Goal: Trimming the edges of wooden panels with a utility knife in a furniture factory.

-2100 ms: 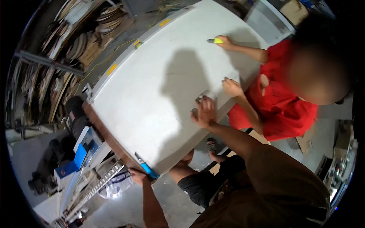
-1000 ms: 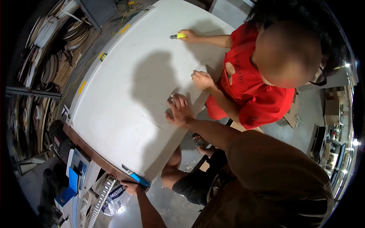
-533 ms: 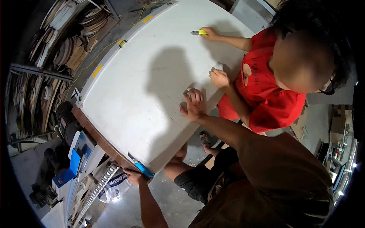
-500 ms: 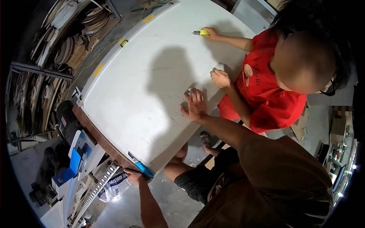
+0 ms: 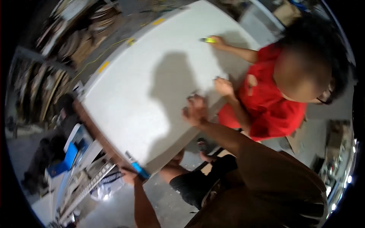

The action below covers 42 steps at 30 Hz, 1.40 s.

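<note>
Two hands at work on one large white panel (image 5: 152, 95), laid flat and filling the middle of the head view.

Right hand (image 5: 195, 110): fingers spread, palm pressed flat on the panel face, just inside the near right edge. Nothing pinched or held.

Left hand (image 5: 130, 176): below the near corner of the panel, fingers closed round the lower end of a blue-handled tool (image 5: 137, 168). Tool lying against the corner edge, dark tip pointing up along the panel. Exact kind of tool too small to tell.

Second person in a red shirt (image 5: 270, 102) on the right side of the panel. One co-worker hand (image 5: 223, 86) resting on the face close beside the spread right hand, not touching it. Other co-worker hand (image 5: 217, 40) further along the far side, holding a small yellow tool (image 5: 208, 40) against the surface.

State of progress, as a judgement:
- Done: panel positioned flat and steadied from two sides.
- Engaged: blue-handled tool set to the near corner only.
- Remaining: face of the panel blank, no line, cut or score discernible anywhere; tool work judged at or near its start.

Surroundings: short yellow tape strips (image 5: 103, 67) along the far left edge; racks of stacked sheet offcuts (image 5: 57, 68) beyond, well apart from both hands.
</note>
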{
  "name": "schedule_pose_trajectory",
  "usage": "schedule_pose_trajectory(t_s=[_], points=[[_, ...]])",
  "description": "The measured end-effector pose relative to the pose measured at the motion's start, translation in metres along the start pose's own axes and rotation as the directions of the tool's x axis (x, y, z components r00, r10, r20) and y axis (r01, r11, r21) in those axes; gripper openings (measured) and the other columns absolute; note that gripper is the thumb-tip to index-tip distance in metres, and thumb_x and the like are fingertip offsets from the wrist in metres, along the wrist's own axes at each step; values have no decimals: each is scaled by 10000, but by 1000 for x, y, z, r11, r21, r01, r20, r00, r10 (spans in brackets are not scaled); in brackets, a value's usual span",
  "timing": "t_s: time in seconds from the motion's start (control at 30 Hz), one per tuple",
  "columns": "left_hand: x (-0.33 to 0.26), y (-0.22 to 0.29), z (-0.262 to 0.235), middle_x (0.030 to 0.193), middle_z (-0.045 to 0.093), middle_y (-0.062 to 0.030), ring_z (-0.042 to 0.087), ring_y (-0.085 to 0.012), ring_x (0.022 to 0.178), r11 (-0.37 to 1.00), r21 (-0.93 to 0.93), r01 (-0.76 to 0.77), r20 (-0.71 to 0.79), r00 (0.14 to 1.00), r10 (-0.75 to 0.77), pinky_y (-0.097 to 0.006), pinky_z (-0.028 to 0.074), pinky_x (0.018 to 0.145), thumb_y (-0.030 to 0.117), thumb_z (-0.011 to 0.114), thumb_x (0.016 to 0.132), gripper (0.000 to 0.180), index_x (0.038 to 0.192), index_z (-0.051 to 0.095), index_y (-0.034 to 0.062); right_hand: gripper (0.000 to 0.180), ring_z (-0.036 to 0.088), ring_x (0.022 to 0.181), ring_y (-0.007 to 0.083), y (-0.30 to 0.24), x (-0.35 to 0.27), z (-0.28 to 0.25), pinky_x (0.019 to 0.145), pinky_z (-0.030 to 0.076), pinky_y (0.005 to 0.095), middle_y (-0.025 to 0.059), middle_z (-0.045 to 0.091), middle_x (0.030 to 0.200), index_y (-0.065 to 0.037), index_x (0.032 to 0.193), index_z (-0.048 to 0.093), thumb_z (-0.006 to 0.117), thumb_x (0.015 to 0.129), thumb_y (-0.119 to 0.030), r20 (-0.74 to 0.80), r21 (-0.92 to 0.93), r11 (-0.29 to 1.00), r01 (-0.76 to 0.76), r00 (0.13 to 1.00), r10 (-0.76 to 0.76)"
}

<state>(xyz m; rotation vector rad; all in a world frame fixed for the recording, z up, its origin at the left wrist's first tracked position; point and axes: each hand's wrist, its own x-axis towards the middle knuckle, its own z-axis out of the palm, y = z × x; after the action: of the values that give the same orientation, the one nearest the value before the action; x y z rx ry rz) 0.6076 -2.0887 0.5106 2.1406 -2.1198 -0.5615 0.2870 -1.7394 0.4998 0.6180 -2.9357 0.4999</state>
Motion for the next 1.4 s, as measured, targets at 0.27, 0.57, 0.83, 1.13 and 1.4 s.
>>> schedule_pose_trajectory(t_s=[0.27, 0.57, 0.83, 1.13, 1.4], points=[[7, -5, 10, 1133, 706, -300, 664, -481, 1072, 995, -64, 73, 6, 997, -73, -541, 515, 916, 737, 296, 996, 896, 1208, 719, -24, 654, 353, 1361, 432, -3, 5, 2, 1167, 257, 570, 254, 423, 1406, 19, 1324, 536, 598, 874, -451, -13, 1, 1000, 5, 1000, -5], [6, -4, 13, 1120, 700, -317, 659, -483, 1063, 995, -70, 67, -17, 998, -68, -536, 511, 920, 717, 292, 1009, 891, 1182, 720, -46, 686, 356, 1355, 432, -1, 2, 5, 1145, 282, 557, 248, 427, 1396, 10, 1357, 505, 617, 867, -458, -6, -20, 1000, 1, 1000, -1], [-3, 8, -1, 1185, 697, -294, 661, -475, 1084, 983, -98, 157, 114, 983, -146, -531, 517, 952, 814, 290, 947, 1008, 1190, 712, -68, 697, 275, 1431, 430, 0, -1, 2, 1211, 198, 567, 256, 372, 1483, 4, 1412, 466, 522, 925, -492, 173, -77, 995, -68, 982, 80], [7, -2, 8, 1163, 700, -303, 663, -479, 1078, 993, -3, 122, 79, 989, -121, -534, 514, 945, 832, 252, 937, 1051, 1163, 718, -82, 704, 276, 1427, 436, -1, 0, 2, 1217, 187, 567, 269, 369, 1478, 8, 1425, 447, 540, 926, -481, 123, -23, 999, -49, 991, 51], [5, -1, 5, 1220, 674, -310, 642, -481, 1128, 990, 25, 136, 131, 982, -138, -537, 504, 983, 804, 213, 961, 1026, 1197, 711, -62, 696, 363, 1340, 431, 0, 0, 5, 1141, 275, 561, 258, 437, 1398, -8, 1353, 510, 621, 838, -463, -46, -23, 1000, 2, 999, -3]])
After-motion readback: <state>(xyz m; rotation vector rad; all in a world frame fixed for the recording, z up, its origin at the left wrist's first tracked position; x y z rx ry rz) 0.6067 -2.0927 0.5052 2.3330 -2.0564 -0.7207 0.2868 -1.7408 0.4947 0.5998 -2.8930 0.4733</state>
